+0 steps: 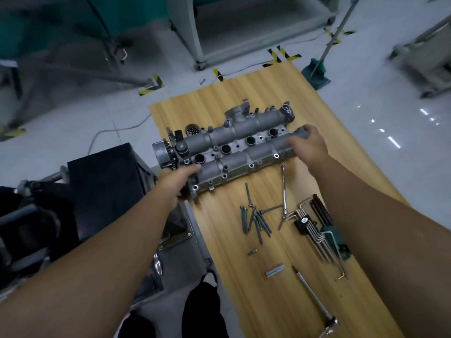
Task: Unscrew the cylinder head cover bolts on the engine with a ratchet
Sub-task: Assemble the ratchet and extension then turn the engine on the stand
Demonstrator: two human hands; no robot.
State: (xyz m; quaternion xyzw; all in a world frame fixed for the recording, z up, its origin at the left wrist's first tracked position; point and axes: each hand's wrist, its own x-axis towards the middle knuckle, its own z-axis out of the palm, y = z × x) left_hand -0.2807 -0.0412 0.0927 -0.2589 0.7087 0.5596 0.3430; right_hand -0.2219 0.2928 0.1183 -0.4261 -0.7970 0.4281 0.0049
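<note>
Fingers of both hands, left hand (177,181) and right hand (308,145), grip opposite ends of the cylinder head cover (234,152).

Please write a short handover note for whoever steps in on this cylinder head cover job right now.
Left hand grips the gear end of the cylinder head cover; right hand grips the far end. The cover lies on the wooden board.
Removed bolts lie in a pile beside it; the visible bolt holes look empty.
The ratchet lies idle near the board's edge.
Left: check for remaining bolts.
</note>
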